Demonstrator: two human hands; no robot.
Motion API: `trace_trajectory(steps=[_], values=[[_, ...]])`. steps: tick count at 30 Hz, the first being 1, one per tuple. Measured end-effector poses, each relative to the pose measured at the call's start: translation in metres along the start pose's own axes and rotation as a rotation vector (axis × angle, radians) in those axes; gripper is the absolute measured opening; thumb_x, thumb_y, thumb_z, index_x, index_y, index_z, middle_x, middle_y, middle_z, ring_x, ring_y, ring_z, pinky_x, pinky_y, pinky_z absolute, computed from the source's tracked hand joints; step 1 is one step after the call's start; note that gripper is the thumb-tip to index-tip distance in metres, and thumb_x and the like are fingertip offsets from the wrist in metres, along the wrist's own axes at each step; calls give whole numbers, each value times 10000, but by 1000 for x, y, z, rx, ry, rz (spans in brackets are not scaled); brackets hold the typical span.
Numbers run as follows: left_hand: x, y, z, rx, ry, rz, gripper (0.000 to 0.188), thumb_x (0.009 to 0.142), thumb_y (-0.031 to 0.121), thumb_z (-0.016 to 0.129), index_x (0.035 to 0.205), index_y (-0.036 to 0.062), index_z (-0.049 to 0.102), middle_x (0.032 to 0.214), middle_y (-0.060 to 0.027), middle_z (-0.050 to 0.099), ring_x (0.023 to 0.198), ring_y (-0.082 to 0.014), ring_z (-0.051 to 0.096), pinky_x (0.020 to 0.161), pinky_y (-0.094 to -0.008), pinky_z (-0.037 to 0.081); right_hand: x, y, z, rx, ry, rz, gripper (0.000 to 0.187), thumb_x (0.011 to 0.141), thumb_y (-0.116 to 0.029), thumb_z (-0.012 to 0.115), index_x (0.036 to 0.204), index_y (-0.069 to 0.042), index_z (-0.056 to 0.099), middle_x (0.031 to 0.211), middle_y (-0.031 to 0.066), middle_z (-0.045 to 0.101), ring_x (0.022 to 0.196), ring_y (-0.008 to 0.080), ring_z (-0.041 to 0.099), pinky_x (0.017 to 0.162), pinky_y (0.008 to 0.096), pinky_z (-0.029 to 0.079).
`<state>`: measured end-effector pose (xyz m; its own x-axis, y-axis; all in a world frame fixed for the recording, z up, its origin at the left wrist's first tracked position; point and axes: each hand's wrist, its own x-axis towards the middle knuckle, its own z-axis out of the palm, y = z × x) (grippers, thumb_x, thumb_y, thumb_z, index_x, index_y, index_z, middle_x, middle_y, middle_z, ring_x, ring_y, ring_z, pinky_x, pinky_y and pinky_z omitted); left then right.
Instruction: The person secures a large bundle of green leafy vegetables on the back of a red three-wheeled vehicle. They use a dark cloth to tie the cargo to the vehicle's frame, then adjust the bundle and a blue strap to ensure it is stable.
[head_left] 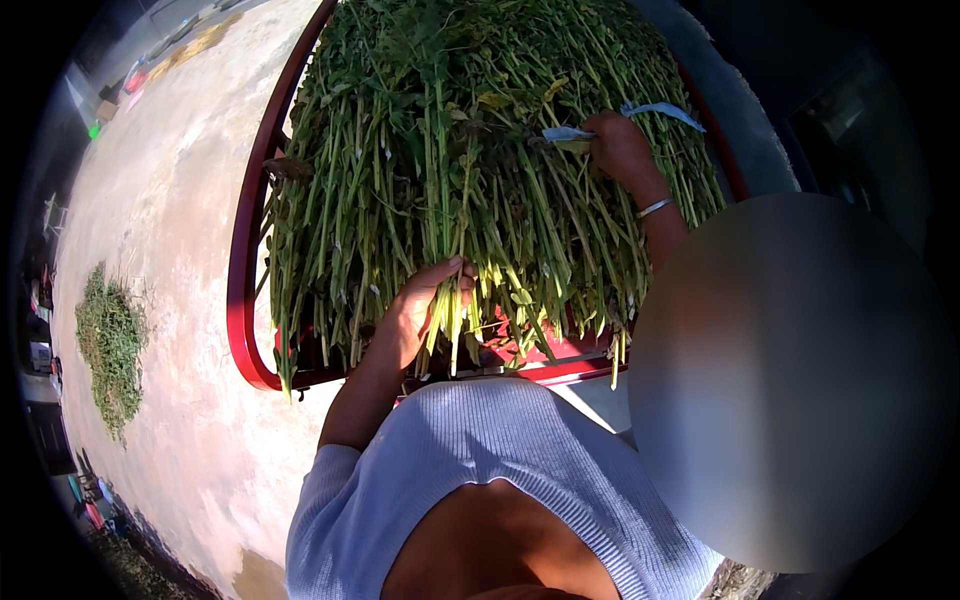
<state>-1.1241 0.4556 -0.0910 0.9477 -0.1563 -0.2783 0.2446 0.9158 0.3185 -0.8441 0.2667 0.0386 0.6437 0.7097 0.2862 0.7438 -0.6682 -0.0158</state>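
Green stalks [440, 190] lie on the red frame [240, 310], long axis running away from the body, bare ends nearest. Left hand [437, 290] curls round a few ends; right hand [620, 148], farther up, is closed on a blue strip [665, 112] crosswise.

Stalks [350, 210] lie on a railed frame [241, 290], left of which a plant heap [109, 350] lies on the ground [205, 300].

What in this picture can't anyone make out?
In the head view:
Green stalks: far side cut off by upper edge.
Left hand: some fingers hidden by stalks.
Right arm: mostly covered by a blurred circle.
Red frame: inside mostly hidden under stalks.
Bright green thing: too small.
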Motion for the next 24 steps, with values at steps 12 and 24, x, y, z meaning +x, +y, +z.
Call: trace_trajectory(steps=[12, 24], values=[[1, 3, 9, 226, 79, -24, 347, 800, 311, 685, 962, 15, 601, 790, -63, 656, 640, -153, 645, 592, -283, 557, -100, -108, -12, 367, 99, -56, 150, 774, -144, 635, 866, -29, 603, 846, 136, 595, 684, 278, 609, 541, 378, 470], [-30, -6, 49, 353, 417, 32, 368, 802, 291, 688, 982, -3, 558, 885, -131, 641, 723, -207, 644, 606, -318, 550, -56, -174, 65, 773, 209, 334, 215, 760, -200, 568, 691, 1, 537, 628, 223, 554, 595, 397, 563, 524, 470, 432]])
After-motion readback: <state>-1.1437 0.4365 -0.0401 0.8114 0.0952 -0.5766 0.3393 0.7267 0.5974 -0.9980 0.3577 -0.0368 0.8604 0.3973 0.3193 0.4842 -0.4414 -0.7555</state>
